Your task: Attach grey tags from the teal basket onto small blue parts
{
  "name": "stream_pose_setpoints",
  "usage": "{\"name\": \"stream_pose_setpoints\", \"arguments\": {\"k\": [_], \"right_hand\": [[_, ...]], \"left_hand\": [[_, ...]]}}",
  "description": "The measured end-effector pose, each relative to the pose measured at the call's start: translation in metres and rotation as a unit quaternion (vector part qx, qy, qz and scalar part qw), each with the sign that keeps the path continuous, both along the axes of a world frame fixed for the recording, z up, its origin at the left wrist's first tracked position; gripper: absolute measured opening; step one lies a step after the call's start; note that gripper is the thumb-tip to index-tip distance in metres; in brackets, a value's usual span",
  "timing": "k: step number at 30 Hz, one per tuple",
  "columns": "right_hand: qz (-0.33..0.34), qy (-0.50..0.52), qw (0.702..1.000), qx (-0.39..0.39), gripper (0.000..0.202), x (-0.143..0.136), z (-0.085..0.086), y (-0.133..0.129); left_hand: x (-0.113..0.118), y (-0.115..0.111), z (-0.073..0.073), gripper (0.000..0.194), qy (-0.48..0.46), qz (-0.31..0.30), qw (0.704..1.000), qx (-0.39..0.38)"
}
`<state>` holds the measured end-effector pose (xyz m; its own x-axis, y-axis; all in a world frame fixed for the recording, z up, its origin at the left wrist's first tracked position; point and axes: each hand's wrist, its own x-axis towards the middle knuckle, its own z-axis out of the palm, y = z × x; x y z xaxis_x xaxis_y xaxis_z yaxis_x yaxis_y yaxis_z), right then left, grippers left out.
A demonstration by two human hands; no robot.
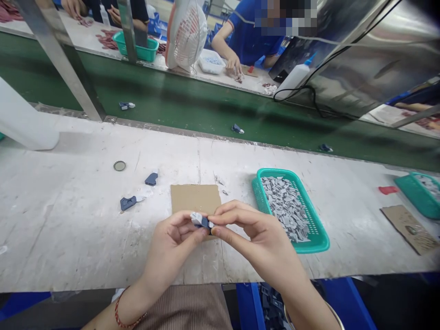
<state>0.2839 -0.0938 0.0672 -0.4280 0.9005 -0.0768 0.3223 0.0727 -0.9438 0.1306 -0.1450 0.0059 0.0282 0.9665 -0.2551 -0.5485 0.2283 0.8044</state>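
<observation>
A small dark blue plastic part (pixel 204 222) with a whitish piece at its left end is held above the near edge of a cardboard square (pixel 195 196). My left hand (pixel 168 245) pinches this part between thumb and fingers. Thumb and fingertips of my right hand (pixel 263 233) are closed at its right end, where a bit of light grey shows; my fingertips partly hide it. Right of my hands stands a green basket (pixel 318 229) full of small grey plastic pieces (pixel 287 206). To the left lie two more dark blue parts, one plain (pixel 151 178) and one white-tipped (pixel 129 202).
A bottle cap (pixel 119 166) lies at left, near a white container (pixel 27 114). Beyond the table runs a green conveyor belt (pixel 178 110) carrying several blue parts. Across it a person in blue (pixel 254 36) works. A blue bin (pixel 249 305) of dark parts sits below the table edge.
</observation>
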Motion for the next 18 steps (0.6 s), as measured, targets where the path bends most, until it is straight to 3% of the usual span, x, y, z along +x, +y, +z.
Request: {"name": "stream_pose_setpoints", "arguments": {"k": [6,11,15,18], "right_hand": [[-0.013,0.005,0.998,-0.054,0.006,0.001,0.004,0.000],[0.024,0.121,0.970,-0.211,0.018,0.006,-0.004,0.003],[-0.003,0.165,0.964,-0.211,0.033,0.004,-0.015,-0.003],[0.003,0.151,0.964,-0.220,0.037,-0.003,-0.021,-0.010]], "left_hand": [[0.002,-0.002,0.002,0.014,0.033,0.023,0.999,0.013],[0.001,-0.001,0.003,0.012,0.100,0.004,0.994,0.048],[0.002,0.001,0.002,0.012,0.156,-0.001,0.987,0.045],[0.004,0.000,0.001,0.008,0.138,-0.020,0.989,0.048]]}}
